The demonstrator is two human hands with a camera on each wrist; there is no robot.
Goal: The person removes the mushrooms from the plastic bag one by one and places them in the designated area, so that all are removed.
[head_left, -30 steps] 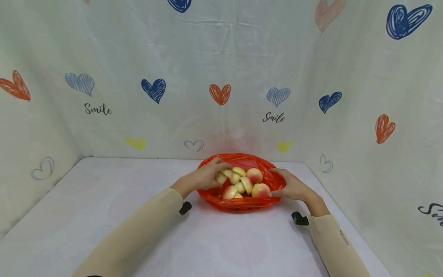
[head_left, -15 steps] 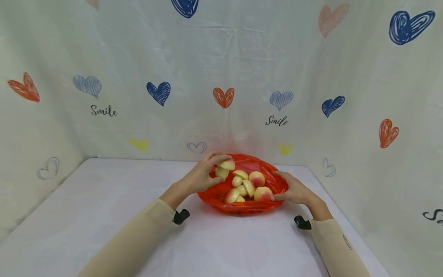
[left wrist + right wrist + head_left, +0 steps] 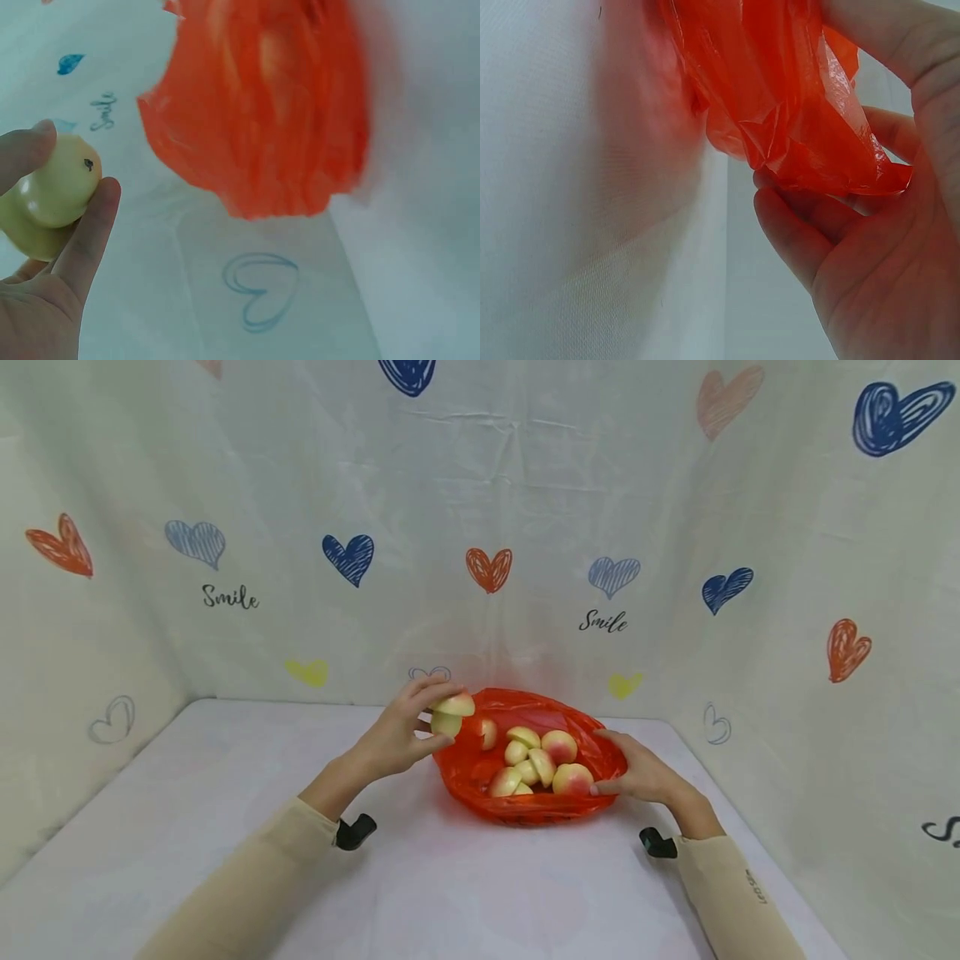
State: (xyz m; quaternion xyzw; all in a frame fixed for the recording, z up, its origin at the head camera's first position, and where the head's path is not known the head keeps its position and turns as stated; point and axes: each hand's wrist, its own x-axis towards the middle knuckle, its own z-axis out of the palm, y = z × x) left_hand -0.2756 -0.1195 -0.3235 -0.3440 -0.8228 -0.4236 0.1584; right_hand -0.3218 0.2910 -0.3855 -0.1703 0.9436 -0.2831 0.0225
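Observation:
My left hand (image 3: 393,735) holds a mushroom (image 3: 450,723) between thumb and fingers, just off the left rim of a red plastic bag (image 3: 525,811). Its cap is pale yellow with a pink top, and a thick pale stem points down. In the left wrist view, a small dark spot marks the mushroom's (image 3: 60,180) rounded end. Several more mushrooms (image 3: 542,766) lie inside the wide-mouthed bag, some with pink caps upward. At the bag's right rim, my right hand (image 3: 648,775) grips the plastic; the right wrist view has the crumpled bag (image 3: 795,127) between thumb and fingers.
A white-covered table (image 3: 480,885) carries the bag near its back edge. White curtains (image 3: 420,477) printed with hearts and "Smile" stand behind and at both sides. Dark wrist cameras (image 3: 356,832) are on both sleeves.
My left hand has lifted a mushroom out of the bag and moved left with it, past the rim. The right hand stays at the bag's right edge.

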